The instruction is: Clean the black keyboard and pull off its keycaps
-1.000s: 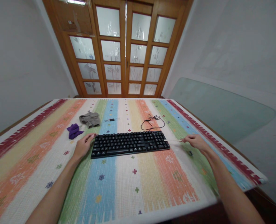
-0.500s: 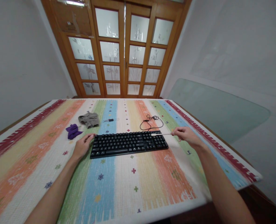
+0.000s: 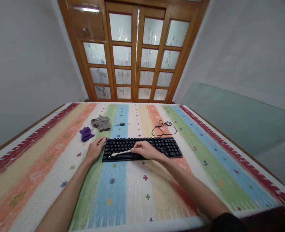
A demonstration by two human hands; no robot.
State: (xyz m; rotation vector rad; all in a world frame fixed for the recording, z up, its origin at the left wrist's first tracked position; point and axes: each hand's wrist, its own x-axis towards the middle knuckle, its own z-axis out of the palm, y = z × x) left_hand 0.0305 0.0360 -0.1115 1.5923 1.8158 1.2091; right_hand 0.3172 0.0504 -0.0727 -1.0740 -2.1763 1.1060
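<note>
A black keyboard [image 3: 161, 146] lies across the striped tablecloth [image 3: 133, 190] in the middle of the table. My left hand [image 3: 95, 149] rests against the keyboard's left end, fingers curled loosely on its corner. My right hand [image 3: 146, 150] sits over the keys near the middle, pinched shut on a thin pale stick [image 3: 120, 153]. The stick points left and its tip lies on the lower left keys. The keyboard's black cable [image 3: 163, 127] is coiled just behind it.
A purple cloth [image 3: 86, 133] and a grey cloth [image 3: 101, 123] lie behind my left hand. A small dark tool [image 3: 121, 124] lies beside them. Wooden glass-paned doors [image 3: 133, 51] stand beyond the table. A glass sheet [image 3: 241, 119] leans on the right wall.
My right hand has carried the stick from beyond the keyboard's right end leftward to the keys left of the middle. My left hand has stayed at the left end. The view shifted slightly.
</note>
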